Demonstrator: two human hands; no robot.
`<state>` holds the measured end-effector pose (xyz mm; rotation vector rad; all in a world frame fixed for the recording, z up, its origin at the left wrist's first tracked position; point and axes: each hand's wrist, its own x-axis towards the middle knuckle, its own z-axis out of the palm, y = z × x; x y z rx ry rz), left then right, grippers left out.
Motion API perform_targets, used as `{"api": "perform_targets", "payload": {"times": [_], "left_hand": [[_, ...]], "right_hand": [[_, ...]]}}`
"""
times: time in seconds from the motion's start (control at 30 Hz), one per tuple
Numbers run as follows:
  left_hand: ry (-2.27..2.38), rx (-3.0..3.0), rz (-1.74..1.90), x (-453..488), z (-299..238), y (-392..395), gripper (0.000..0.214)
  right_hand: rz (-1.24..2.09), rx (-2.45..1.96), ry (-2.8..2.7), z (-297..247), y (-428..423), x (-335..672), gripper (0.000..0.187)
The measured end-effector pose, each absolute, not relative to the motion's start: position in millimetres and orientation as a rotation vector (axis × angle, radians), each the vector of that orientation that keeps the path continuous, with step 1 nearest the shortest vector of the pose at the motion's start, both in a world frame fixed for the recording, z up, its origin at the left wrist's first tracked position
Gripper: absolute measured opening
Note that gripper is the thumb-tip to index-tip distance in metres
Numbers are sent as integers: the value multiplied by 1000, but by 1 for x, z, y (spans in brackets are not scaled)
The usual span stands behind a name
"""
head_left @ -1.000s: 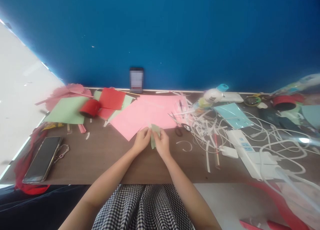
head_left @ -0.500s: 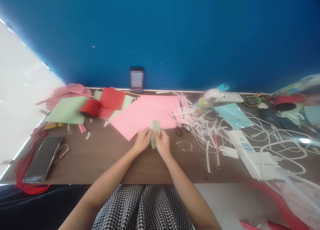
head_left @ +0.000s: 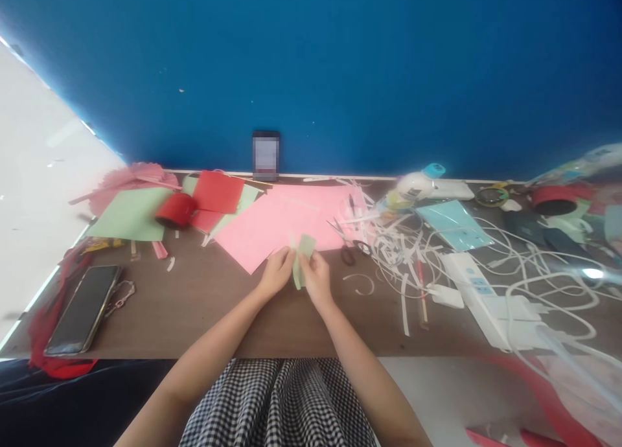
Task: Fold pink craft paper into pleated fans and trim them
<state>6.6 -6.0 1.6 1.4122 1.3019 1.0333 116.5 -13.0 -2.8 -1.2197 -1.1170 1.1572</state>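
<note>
Head view showed left hand [head_left: 276,273] and right hand [head_left: 315,280] pinching green paper [head_left: 302,258] at centre frame; uneven pulling could tear it.

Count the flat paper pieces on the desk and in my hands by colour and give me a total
Pink sheet: 1
Red sheet: 1
Green sheet on the desk: 1
Light blue sheet: 1
Small green piece pinched between left hand and right hand: 1
Total: 5
More green shows under the red sheet; whether it is a separate sheet is unclear.
</note>
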Motion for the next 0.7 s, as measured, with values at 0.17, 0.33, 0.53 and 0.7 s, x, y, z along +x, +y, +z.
{"api": "perform_targets", "payload": {"times": [0.17,0.33,0.53,0.7], "left_hand": [[1300,1386,1027,7,0,-5,36],[1305,1413,1052,6,2,-6,35],[1315,1463,1027,7,3,-8,35],[1307,1444,1037,7,3,-8,35]], "right_hand": [[1125,-1246,-1104,-3,-13,115,24],[1161,-1228,-1095,-2,-13,116,25],[1125,-1239,-1135,-6,-13,118,26],[1098,-1263,-1174,-9,-14,118,25]]}}
